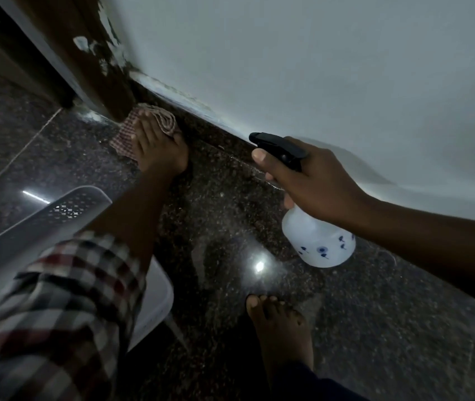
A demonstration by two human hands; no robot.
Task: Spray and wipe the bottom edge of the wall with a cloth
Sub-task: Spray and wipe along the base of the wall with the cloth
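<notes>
Left hand (158, 146) reaches forward, arm extended, fingers spread flat and pressing the checked cloth (146, 127) against the dark skirting (216, 134) at the foot of the white wall (317, 68) — just beside the worn brown door frame (97, 53). Right hand (311, 180) is wrapped around the neck of the white spray bottle (320, 241), black nozzle (276, 146) aimed along the skirting, bottle raised above the speckled floor (230, 212). A grey plastic chair (42, 221) crowds the left forearm; a bare foot (282, 328) stands below
</notes>
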